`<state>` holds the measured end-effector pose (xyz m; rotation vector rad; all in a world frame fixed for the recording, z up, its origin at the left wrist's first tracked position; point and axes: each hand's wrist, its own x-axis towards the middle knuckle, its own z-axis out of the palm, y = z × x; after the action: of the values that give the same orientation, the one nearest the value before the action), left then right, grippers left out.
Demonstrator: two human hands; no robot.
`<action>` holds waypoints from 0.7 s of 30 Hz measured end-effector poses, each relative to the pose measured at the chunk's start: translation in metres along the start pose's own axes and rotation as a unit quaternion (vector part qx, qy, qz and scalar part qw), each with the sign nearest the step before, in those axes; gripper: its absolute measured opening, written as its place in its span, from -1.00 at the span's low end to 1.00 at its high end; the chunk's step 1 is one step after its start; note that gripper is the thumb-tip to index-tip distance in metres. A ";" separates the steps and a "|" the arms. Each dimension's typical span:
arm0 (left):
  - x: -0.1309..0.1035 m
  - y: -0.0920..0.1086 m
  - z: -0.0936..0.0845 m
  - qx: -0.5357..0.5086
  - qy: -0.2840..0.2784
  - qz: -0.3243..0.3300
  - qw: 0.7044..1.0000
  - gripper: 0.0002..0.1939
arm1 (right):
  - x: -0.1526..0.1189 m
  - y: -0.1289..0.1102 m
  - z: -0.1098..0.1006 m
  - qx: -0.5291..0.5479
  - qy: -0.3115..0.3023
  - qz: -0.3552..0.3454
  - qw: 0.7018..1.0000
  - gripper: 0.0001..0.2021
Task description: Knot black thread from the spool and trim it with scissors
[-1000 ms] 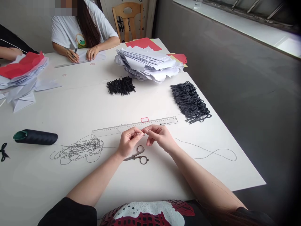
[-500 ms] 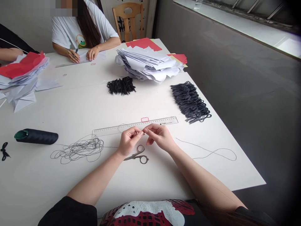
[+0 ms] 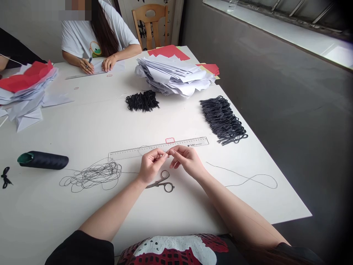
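My left hand (image 3: 153,163) and my right hand (image 3: 186,160) meet fingertip to fingertip above the table, each pinched closed. Black thread (image 3: 129,172) runs from a loose tangle (image 3: 95,175) toward my left hand, and a thin bit shows at the fingertips. The exact spot held is hidden by the fingers. Below my hands lies a pair of scissors (image 3: 162,182), its blades partly under my left wrist. A clear ruler (image 3: 176,142) lies just beyond my hands. To the right, a looped thread end (image 3: 261,180) rests on the table beside my right forearm.
A black thread spool (image 3: 46,160) lies at left, near a small black cord loop (image 3: 5,177). Bundles of black cord loops (image 3: 142,101) (image 3: 223,119) lie farther back. Paper stacks (image 3: 175,75) stand beyond. Across the table, a person (image 3: 96,40) holds a pen over paper.
The fingers of my right hand have shifted slightly, the lower ones opening a little below the pinch. My left hand stays nearly still. At far left, another person's arm has drawn back.
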<state>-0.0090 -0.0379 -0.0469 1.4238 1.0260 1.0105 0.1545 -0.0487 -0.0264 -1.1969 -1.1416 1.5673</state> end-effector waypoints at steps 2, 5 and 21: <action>-0.001 0.000 0.000 0.028 0.032 0.017 0.999 -0.73 | -0.001 -0.001 0.002 0.034 -0.013 0.029 0.999 -0.65; -0.002 -0.001 0.000 0.089 0.073 0.041 0.992 -0.75 | -0.001 0.002 0.006 0.079 -0.017 0.063 0.995 -0.65; -0.005 0.000 0.004 0.144 0.062 0.075 0.985 -0.76 | 0.002 0.011 0.006 0.142 0.029 0.100 0.984 -0.69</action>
<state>-0.0067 -0.0442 -0.0473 1.7117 1.2084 1.1033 0.1474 -0.0506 -0.0368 -1.1814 -0.7477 1.7651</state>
